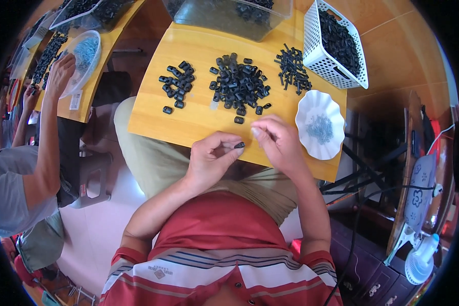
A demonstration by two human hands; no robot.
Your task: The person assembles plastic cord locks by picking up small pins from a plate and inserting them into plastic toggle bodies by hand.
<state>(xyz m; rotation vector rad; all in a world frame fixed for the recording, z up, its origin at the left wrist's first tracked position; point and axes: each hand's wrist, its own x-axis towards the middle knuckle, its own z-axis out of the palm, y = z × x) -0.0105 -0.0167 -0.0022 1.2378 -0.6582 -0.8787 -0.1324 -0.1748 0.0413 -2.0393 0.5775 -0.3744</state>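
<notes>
Between the thumb and fingertips of my left hand is a small black barrel-shaped piece, held at the table's near edge. My right hand is just to its right, thumb and fingers pinched together; whatever is in them is too small to make out. Beyond my hands lies a big pile of black barrel-shaped pieces, with one loose piece closest to me. A smaller group of similar pieces lies to the left. By my right hand stands a white scalloped bowl holding tiny bluish-grey bits.
Thin black stemmed parts lie at the table's far right, beside a white perforated basket full of black parts. A clear plastic bin stands at the back. On the left, another person's hand works over a separate table.
</notes>
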